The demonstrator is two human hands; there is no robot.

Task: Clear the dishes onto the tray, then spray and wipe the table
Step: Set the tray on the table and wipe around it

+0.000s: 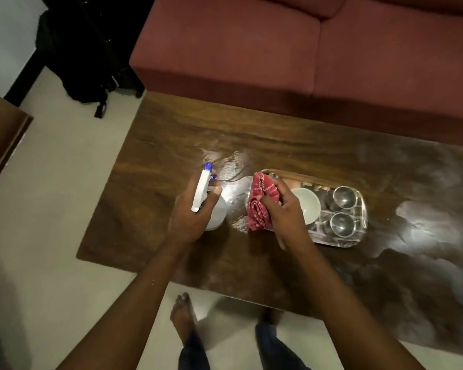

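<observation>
We judge the first part of the task done: the dishes we can see all sit on the tray (pixel 360 237), which lies on the worktop (pixel 251 124) near the middle of the side closest to us. At its left end the tray holds a white bowl (pixel 309 204). At its right end are a steel cup (pixel 344 197) and, just nearer to us, a second cup (pixel 341 224). All three look empty. Something small lies behind the bowl that we cannot make out.

Spraying seems under way. A wet patch (pixel 225 158) shines just beyond the spray bottle (pixel 202 186), and cloudy smears cover the right part of the wood. The left hand (pixel 190 212) curls round the neck of the bottle, which stands upright left of the tray with its nozzle pointing away from us. We cannot tell whether its base touches the wood. The right hand (pixel 284 209) bunches a red checked cloth (pixel 261 198) in its fingers over the tray's left end, lifted off the worktop.

As we read it, wiping the wet patch is what is left.
</observation>
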